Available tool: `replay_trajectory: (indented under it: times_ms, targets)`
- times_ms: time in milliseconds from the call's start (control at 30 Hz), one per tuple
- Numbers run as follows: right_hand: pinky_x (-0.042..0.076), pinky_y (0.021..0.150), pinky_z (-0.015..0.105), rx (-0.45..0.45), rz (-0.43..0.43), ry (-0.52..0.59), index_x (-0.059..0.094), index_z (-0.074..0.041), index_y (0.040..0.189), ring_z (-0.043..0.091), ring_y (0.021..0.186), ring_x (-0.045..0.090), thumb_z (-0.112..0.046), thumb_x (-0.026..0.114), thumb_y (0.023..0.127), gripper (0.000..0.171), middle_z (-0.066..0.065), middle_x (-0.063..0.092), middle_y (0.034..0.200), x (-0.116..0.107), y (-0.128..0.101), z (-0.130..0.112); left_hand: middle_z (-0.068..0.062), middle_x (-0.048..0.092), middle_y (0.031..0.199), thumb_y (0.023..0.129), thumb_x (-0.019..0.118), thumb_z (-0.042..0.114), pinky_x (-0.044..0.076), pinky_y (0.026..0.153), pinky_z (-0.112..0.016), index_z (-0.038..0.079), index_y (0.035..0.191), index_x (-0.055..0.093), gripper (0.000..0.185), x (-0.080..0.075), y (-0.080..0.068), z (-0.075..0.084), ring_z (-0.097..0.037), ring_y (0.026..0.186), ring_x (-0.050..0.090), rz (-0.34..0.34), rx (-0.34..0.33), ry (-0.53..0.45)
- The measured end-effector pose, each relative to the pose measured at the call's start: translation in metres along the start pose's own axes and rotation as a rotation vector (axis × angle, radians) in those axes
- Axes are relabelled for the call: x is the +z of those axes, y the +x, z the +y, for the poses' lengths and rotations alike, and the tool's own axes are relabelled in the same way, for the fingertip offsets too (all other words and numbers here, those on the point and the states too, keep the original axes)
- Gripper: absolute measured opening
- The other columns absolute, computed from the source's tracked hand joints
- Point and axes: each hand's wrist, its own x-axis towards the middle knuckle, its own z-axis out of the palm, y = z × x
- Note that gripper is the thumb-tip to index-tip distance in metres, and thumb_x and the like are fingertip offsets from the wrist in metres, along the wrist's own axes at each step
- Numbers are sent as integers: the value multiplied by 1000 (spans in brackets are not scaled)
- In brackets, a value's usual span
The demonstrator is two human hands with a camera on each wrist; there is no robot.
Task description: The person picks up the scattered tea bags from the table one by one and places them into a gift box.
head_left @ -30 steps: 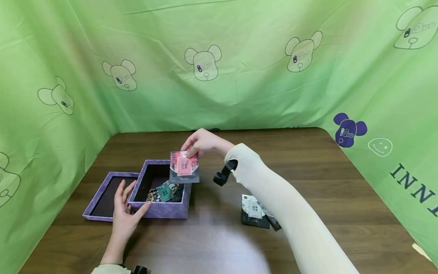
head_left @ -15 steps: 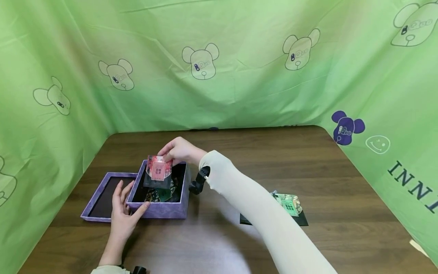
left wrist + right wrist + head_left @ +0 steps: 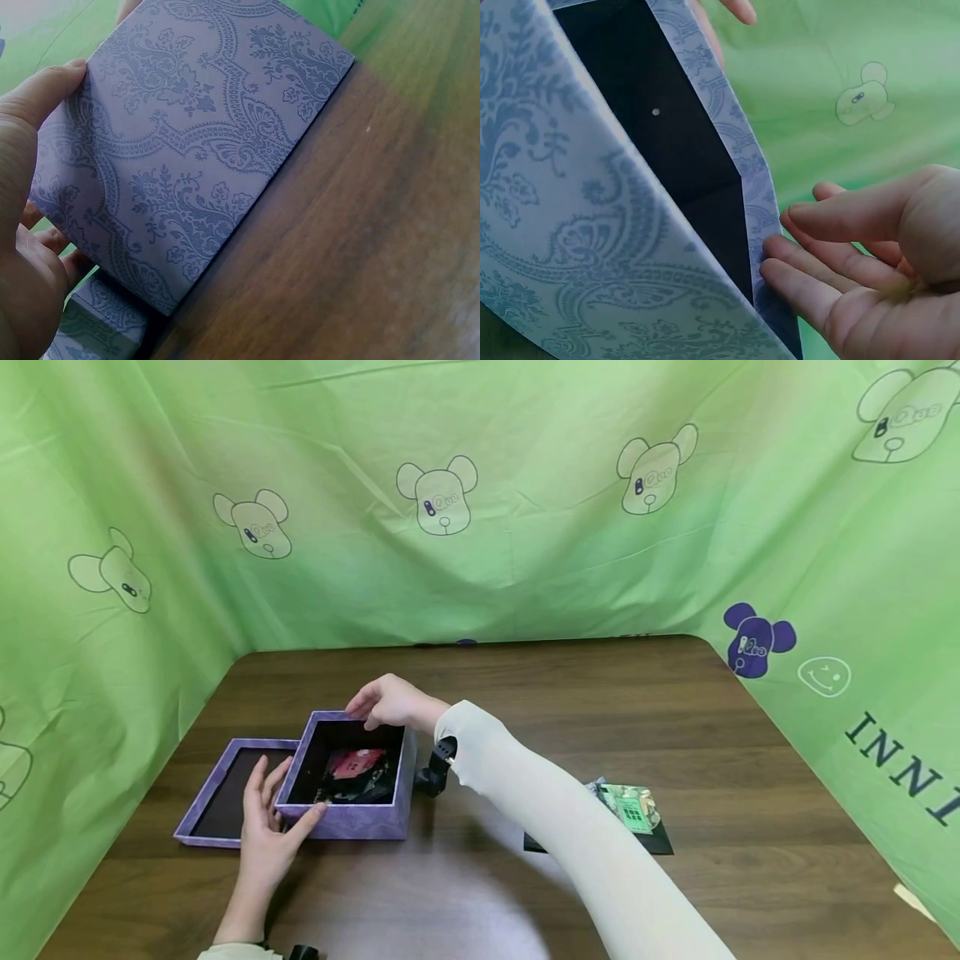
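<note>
A purple patterned box (image 3: 352, 822) stands open-topped on the table's left half. Inside, a red-labelled flat packet (image 3: 357, 763) lies over darker packets. My left hand (image 3: 270, 839) grips the box's near left corner, thumb on the front wall and fingers along the left side. In the left wrist view that thumb (image 3: 45, 94) presses the patterned wall (image 3: 180, 135). My right hand (image 3: 392, 702) is at the far rim, holding nothing. The right wrist view shows its relaxed fingertips right at the rim, beside the dark interior (image 3: 656, 150).
The matching lid (image 3: 213, 842) lies inside-up at the left of the box, partly behind my left hand. To the right, a green-labelled packet (image 3: 632, 810) lies with others, partly covered by my right sleeve (image 3: 570, 827). A green printed curtain (image 3: 517, 568) surrounds the table.
My right hand carried the red-labelled packet left over the box and let it go inside. It now sits empty at the far rim. My left hand kept its grip.
</note>
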Motion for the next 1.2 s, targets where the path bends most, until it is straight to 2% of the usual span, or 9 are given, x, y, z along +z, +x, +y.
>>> replay_trajectory:
  times_ms: [233, 333, 567, 867, 1000, 1067, 1200]
  targets:
    - [52, 84, 25, 11, -10, 72, 64, 11, 122, 32, 114, 63, 20, 62, 82, 41, 26, 65, 119, -3, -5, -5, 11, 44, 140, 77, 68, -23, 34, 99, -12, 6, 155, 17, 97, -2, 0, 1, 1, 126, 43, -5, -17, 43]
    - [53, 84, 27, 22, -31, 154, 60, 12, 125, 33, 113, 63, 20, 61, 84, 42, 30, 62, 123, -4, -9, -4, 12, 44, 140, 78, 68, -23, 34, 99, -12, 7, 155, 17, 97, -2, 0, 1, 2, 126, 43, -6, -17, 43]
    - [53, 90, 36, 4, -51, 331, 54, 15, 129, 19, 98, 66, 20, 58, 87, 43, 35, 57, 125, -12, -24, 9, 13, 46, 139, 77, 67, -23, 33, 100, -12, 7, 155, 18, 97, -2, 0, 0, 1, 128, 42, -3, -23, 23]
    - [50, 95, 42, -39, -61, 406, 47, 17, 133, 19, 98, 67, 20, 57, 87, 48, 39, 52, 128, -37, -50, 30, 13, 46, 139, 77, 68, -22, 33, 100, -12, 5, 155, 18, 96, -1, -1, 1, 1, 127, 42, -3, -22, 17]
    - [44, 99, 52, -31, -27, 431, 47, 18, 133, 17, 92, 68, 20, 58, 86, 49, 34, 60, 120, -49, -67, 45, 11, 47, 139, 77, 68, -23, 34, 100, -12, 4, 155, 17, 97, 0, -1, 2, 1, 124, 45, -6, -10, 7]
    - [41, 101, 56, -30, -10, 442, 46, 18, 133, 17, 92, 68, 19, 58, 85, 49, 27, 65, 113, -55, -76, 54, 10, 47, 139, 77, 68, -23, 34, 99, -11, 5, 155, 17, 97, 0, -1, 2, 2, 123, 45, -6, -10, 0]
    - [40, 101, 59, -29, 23, 441, 45, 19, 132, 20, 95, 69, 16, 60, 85, 50, 19, 68, 108, -69, -94, 72, 8, 46, 140, 78, 68, -22, 34, 99, -11, 5, 155, 17, 97, 0, -1, 2, 2, 123, 45, -5, -20, 8]
